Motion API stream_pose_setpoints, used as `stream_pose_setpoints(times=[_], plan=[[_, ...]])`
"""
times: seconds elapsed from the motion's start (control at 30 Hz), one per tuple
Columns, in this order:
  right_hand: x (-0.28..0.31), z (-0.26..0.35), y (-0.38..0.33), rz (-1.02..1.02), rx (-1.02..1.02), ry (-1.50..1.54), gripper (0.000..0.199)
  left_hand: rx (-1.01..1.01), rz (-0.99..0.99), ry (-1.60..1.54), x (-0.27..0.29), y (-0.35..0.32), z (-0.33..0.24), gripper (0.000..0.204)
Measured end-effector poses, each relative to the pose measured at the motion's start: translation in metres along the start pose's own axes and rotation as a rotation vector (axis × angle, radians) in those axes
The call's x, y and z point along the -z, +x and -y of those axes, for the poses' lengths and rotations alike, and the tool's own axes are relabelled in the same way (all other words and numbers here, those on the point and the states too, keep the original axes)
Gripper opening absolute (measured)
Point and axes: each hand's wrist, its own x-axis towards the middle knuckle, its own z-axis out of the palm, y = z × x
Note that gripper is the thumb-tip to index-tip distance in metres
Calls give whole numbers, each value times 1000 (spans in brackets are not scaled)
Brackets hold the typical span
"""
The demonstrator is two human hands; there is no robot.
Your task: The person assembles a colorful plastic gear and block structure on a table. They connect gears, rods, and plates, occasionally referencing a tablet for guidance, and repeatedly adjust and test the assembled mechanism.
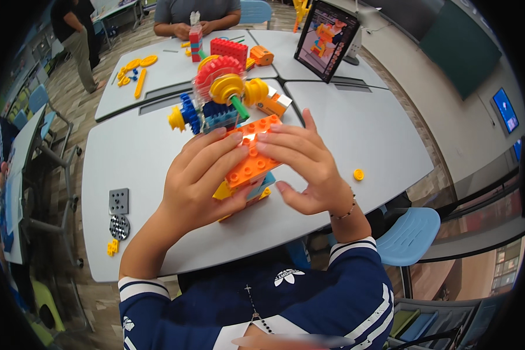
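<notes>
An orange studded building brick (249, 168) tops a blue and yellow block base standing at the table's near side. My left hand (193, 178) is closed around the brick's left side, fingers over the top and thumb low at its near side. My right hand (310, 163) rests its fingertips on the brick's right part. Its fingers are stretched out, and the thumb stands apart, close to the blue part below. Just beyond the hands rises a geared block assembly with a red gear wheel (220, 74), yellow wheels (227, 89), a green axle (239, 107) and a blue gear (189, 112).
At left lie a grey square plate (119, 201), a checkered disc (119, 227) and a small yellow piece (113, 248). A yellow round piece (359, 174) lies at right. A tablet (326, 39) stands at the back right. Across the table, a person's hands (193, 29) hold blocks.
</notes>
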Motion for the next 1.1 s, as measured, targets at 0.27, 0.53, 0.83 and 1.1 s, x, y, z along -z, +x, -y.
stream_pose_setpoints(times=[0.27, 0.53, 0.83, 1.1], plan=[[-7, 0, 9, -84, 80, -124, 43, 0, -28, -23, -4, 4, -1, 46], [3, -24, 3, 55, -27, 60, 30, -15, -64, 3, 1, 17, -4, 31], [-73, -199, -34, -155, -780, 24, 57, 79, 60, -115, 14, 13, -3, 32], [-120, -227, -39, -249, -683, -162, 84, 147, 162, -256, 29, 14, 2, 32]])
